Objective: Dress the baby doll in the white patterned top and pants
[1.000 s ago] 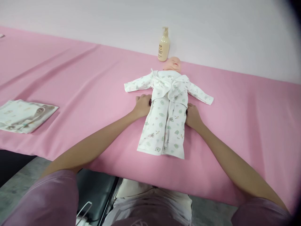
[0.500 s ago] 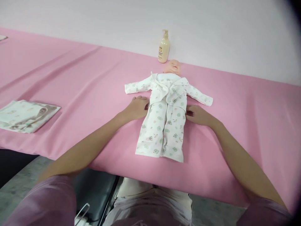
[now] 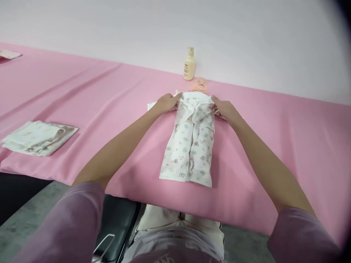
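A baby doll (image 3: pixel 199 85) lies on its back, its head toward the wall. It wears a white printed baby top (image 3: pixel 203 111) and matching baby pants (image 3: pixel 182 146), whose hems lie toward me. My left hand (image 3: pixel 168 102) pinches the top at the shoulder on the left side, covering part of that sleeve. At the opposite shoulder, my right hand (image 3: pixel 222 107) has its fingers closed on the top's edge, with most of the sleeve on that side hidden beneath it.
A cream pump bottle (image 3: pixel 189 66) stands behind the doll's head, near the white wall. Folded printed cloth (image 3: pixel 38 138) lies at the left on the pink table cover (image 3: pixel 115 91). Another flat item (image 3: pixel 9 54) sits far left. A black chair (image 3: pixel 119 212) is below the table edge.
Both hands have moved up from the doll's waist sides to its shoulders and taken hold of the top there. The view has shifted slightly.
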Demonstrator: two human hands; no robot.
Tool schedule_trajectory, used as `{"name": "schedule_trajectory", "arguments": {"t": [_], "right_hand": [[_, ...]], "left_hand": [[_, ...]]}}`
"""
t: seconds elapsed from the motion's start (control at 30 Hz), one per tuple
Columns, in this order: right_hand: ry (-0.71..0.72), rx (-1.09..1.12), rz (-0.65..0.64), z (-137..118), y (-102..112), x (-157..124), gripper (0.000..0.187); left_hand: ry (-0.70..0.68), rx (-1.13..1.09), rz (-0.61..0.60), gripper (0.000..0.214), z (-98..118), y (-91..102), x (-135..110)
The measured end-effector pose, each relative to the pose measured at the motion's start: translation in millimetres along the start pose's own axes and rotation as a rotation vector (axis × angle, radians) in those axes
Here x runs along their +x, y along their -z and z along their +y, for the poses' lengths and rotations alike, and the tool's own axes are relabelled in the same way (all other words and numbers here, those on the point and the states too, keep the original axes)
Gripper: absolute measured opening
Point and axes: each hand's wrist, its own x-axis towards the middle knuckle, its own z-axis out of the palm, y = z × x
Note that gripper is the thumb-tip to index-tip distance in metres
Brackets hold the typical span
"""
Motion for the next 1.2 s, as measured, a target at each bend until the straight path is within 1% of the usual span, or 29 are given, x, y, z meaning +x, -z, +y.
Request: {"name": "schedule_trajectory", "arguments": {"t": [0.07, 0.1, 0.2, 0.27, 0.33, 0.4, 0.47, 0.53, 0.6, 0.7, 0.77, 0.83, 0.9, 0.93, 0.97, 1.0, 1.07, 1.13, 1.2], "right_hand": [[-0.141, 0.098, 0.005, -10, -8, 17, 0.06], [-0.181, 0.144, 0.006, -12, -10, 25, 0.055], [-0.212, 0.223, -0.006, -14, -14, 41, 0.041], [-0.223, 0.229, -0.005, -11, -14, 49, 0.039], [-0.216, 0.236, -0.013, -6, -13, 53, 0.041], [-0.198, 0.242, -0.03, -2, -11, 55, 0.045], [-0.191, 0.231, -0.045, 1, -9, 55, 0.049], [-0.187, 0.21, -0.045, 1, -8, 55, 0.053], [-0.188, 0.18, -0.031, -1, -8, 54, 0.054], [-0.191, 0.102, -0.012, -2, -7, 51, 0.054], [-0.145, 0.04, 0.01, 0, -8, 45, 0.051], [-0.03, -0.013, 0.12, 2, -9, 34, 0.042], [0.136, -0.052, 0.244, 2, -13, 17, 0.035], [0.222, -0.068, 0.263, 0, -16, 7, 0.035], [0.304, -0.088, 0.24, -2, -19, -4, 0.034], [0.375, -0.111, 0.183, -6, -22, -14, 0.033], [0.469, -0.162, 0.067, -14, -29, -33, 0.029], [0.505, -0.211, 0.015, -20, -36, -45, 0.025], [0.498, -0.254, -0.01, -24, -41, -51, 0.023]], "left_hand": [[0.048, 0.062, 0.022, 0.059, 9, -5.9, 18], [0.056, 0.103, 0.048, 0.056, 13, -7.8, 26], [0.035, 0.203, 0.129, 0.041, 23, -12.8, 42], [0.001, 0.189, 0.184, 0.033, 29, -19.1, 50], [-0.092, 0.147, 0.248, 0.026, 36, -29.5, 56], [-0.235, 0.113, 0.255, 0.021, 42, -43.0, 59], [-0.357, 0.096, 0.192, 0.015, 48, -56.6, 58], [-0.422, 0.088, 0.128, 0.008, 51, -66.5, 54], [-0.461, 0.075, 0.105, 0.008, 50, -71.0, 48], [-0.542, 0.064, 0.144, 0.03, 39, -68.5, 30], [-0.587, 0.09, 0.193, 0.047, 26, -63.1, 10], [-0.603, 0.124, 0.217, 0.059, 11, -56.3, -17], [-0.619, 0.151, 0.207, 0.064, -3, -49.2, -46], [-0.629, 0.157, 0.2, 0.064, -9, -45.7, -60], [-0.639, 0.161, 0.193, 0.061, -15, -42.6, -71], [-0.65, 0.159, 0.185, 0.058, -21, -40.0, -81], [-0.673, 0.141, 0.168, 0.047, -31, -36.2, -92], [-0.698, 0.11, 0.163, 0.035, -41, -34.8, -96], [-0.712, 0.098, 0.176, 0.025, -48, -35.1, -96]]}}
